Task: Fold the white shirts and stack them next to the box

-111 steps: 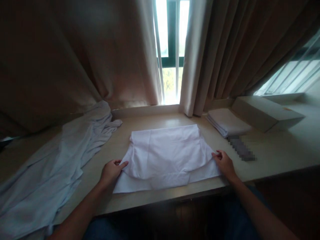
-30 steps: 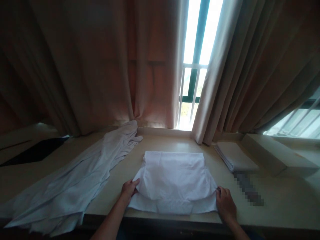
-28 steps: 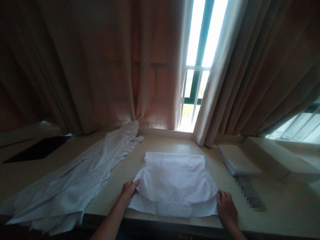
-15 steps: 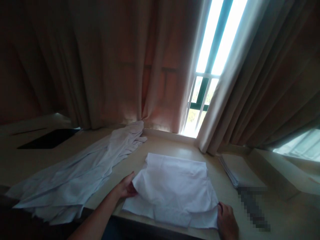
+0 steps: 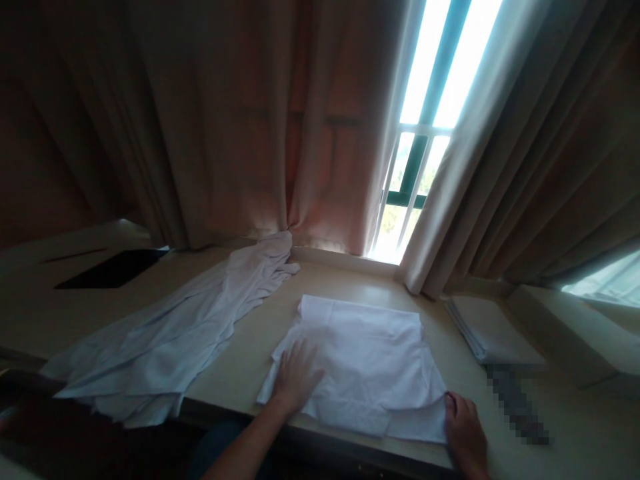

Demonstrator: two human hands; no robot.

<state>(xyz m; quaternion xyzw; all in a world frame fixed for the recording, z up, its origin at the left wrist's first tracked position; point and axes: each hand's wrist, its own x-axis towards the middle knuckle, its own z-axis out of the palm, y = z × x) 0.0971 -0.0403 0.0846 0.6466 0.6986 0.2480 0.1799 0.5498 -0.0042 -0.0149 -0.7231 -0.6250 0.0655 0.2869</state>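
A folded white cloth [image 5: 367, 353], perhaps a garment, lies in front of me at the table's near edge. My left hand [image 5: 299, 377] rests flat on its left part, fingers spread, a little blurred. At the lower right corner of the cloth, my right hand [image 5: 465, 427] has its fingers curled in and pinches the edge. To the left stretches a long, rumpled white cloth [image 5: 200, 327], whose near end hangs over the table edge.
A neatly folded pale stack of cloth [image 5: 493, 330] sits at the right, with a pixelated dark object [image 5: 520, 407] just below it. A black flat item [image 5: 113, 269] lies at the far left of the table [image 5: 240, 370]. Curtains [image 5: 225, 133] hang behind, parted at a bright window [image 5: 425, 133].
My left hand has let go of the cloth's left edge and moved right onto its top, palm down. My right hand stays at the right corner. The view has shifted slightly.
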